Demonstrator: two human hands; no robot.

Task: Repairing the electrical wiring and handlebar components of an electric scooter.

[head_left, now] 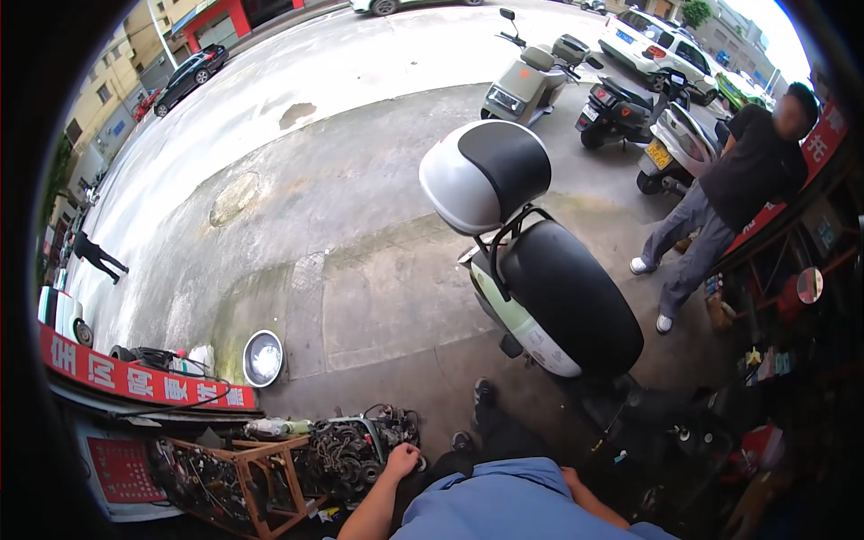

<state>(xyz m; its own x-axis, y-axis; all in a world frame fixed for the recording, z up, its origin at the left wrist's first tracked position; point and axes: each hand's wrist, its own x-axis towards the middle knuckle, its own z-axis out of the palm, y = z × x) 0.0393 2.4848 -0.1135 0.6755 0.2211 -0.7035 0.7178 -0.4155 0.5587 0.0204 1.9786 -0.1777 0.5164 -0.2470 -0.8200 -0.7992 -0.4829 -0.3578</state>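
Blue cloth of the wearer's shirt lies closest, softly creased and cut off by the lower edge. Beyond it spreads rough, stained concrete, bleached by glare farther off. On it stands a scooter with smooth, pale green panels, a rounded matte black seat and a bulbous silver-and-black top box; its front sinks into shadow and is hard to make out. At right stands a bystander in a dark top. At lower left, metal parts, dark and tangled, lie heaped beside an angular wooden frame; single pieces blur together. A round, shiny basin holds something whitish, unclear. The hands are well apart: the left hand, bent, is at the heap's right edge, and whether it grips anything I cannot tell; the right hand is mostly hidden by the shirt, its hold equally unclear.
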